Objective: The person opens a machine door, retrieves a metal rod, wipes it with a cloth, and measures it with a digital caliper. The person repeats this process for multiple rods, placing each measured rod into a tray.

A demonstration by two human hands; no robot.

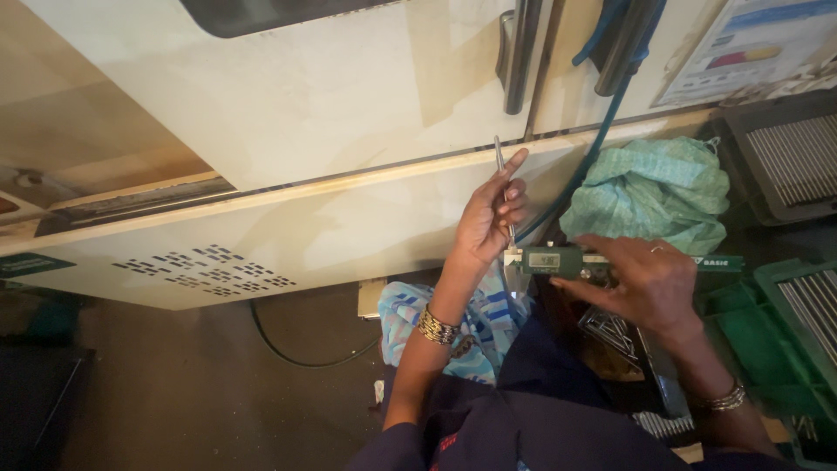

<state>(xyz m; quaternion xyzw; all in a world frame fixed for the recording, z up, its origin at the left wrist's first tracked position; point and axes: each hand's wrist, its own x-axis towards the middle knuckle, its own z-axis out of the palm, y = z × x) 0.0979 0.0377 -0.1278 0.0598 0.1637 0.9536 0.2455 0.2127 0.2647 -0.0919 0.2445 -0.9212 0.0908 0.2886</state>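
1. Left hand (490, 222) raised, fingers pinching thin metal rod (501, 179) upright at caliper's jaws;
2. Right hand (641, 279) gripping digital caliper (558, 260), fingers wrapped round its body;
3. Green crate (798, 318) at right, holding ribbed metal parts (811, 301).

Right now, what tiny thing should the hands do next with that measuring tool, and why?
Probably slide the caliper jaw snug against the thin metal rod. The left hand holds the rod upright at the jaws, and the right hand rests on the slider beside the small display, so closing it would likely give a reading.
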